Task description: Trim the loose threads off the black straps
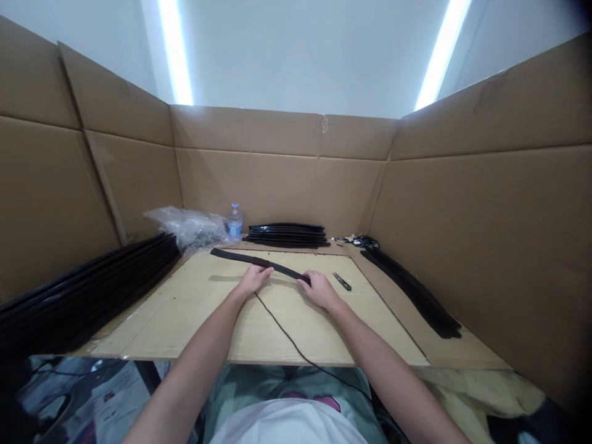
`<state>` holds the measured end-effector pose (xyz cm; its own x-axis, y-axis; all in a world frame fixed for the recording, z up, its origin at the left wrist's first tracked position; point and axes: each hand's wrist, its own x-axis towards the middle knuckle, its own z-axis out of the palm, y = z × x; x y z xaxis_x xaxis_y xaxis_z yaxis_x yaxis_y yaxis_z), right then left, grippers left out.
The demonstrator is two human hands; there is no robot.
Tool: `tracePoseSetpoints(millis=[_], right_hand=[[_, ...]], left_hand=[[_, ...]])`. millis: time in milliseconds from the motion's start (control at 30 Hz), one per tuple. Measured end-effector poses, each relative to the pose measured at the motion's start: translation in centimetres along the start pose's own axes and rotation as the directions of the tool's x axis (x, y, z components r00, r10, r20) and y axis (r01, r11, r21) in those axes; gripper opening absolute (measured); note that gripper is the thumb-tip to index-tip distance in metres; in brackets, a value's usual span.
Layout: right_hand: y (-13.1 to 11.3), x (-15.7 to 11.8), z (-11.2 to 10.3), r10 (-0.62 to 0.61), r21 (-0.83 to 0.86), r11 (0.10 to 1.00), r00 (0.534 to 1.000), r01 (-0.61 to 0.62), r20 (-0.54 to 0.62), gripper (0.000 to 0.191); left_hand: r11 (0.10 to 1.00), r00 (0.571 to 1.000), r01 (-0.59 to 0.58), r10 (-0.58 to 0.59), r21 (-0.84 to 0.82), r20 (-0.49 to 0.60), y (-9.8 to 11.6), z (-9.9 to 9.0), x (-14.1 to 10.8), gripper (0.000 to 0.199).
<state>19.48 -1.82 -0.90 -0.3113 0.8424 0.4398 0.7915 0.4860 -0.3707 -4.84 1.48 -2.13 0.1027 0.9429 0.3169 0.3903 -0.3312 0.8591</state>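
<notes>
A long, thin black strip (235,256) is held at a slant over the pale tabletop, its left end farther from me. My left hand (255,279) grips it near the middle, fingers closed round its near edge. My right hand (319,288) is closed on the strip's right end, which is partly hidden by the fingers. A dark cord (291,340) runs from beside my left hand over the table's front edge toward my lap. Just right of my right hand lie small black thread snips (342,282).
Black strips are piled on the left (92,287), in a stack at the back (287,235) and along the right (411,293). A clear plastic bag (189,227) and a water bottle (235,223) stand back left. Tangled black bits (363,241) lie back right. Cardboard walls (259,176) enclose the table (194,327).
</notes>
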Motion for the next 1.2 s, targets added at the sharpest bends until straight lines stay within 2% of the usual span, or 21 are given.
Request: tracePoseSetpoints(millis=[267,433,700,833,1033,1200], right_hand=[[0.6,0.4,0.3,0.084,-0.015,0.996,0.996,-0.084,-0.004,0.025],[0.9,0.3,0.0,0.124,-0.044,0.991,0.992,-0.124,0.009,0.031],[0.2,-0.1,-0.8,0.042,-0.002,0.999,0.998,-0.042,0.05,0.028],[0.0,-0.2,-0.6,0.012,0.033,0.999,0.999,-0.014,0.05,0.033],[0.2,-0.1,-0.2,-0.045,0.047,0.998,0.998,0.043,0.032,0.028],[0.6,0.1,0.2,-0.05,0.019,0.999,0.999,0.05,-0.01,0.033]], left_hand=[[0.997,1.0,-0.001,0.002,0.072,-0.013,0.6,0.0,-0.3,0.05],[0.996,1.0,0.008,-0.008,0.091,0.004,0.8,0.1,-0.5,0.051],[0.996,1.0,-0.011,0.01,0.086,0.013,0.3,0.0,-0.2,0.048],[0.998,1.0,-0.02,0.02,0.065,0.0,-0.1,0.0,0.1,0.044],[0.999,0.999,-0.022,0.02,0.032,0.048,0.2,0.1,0.0,0.035],[0.997,0.999,0.01,-0.012,0.077,0.03,0.7,0.0,-0.3,0.041]])
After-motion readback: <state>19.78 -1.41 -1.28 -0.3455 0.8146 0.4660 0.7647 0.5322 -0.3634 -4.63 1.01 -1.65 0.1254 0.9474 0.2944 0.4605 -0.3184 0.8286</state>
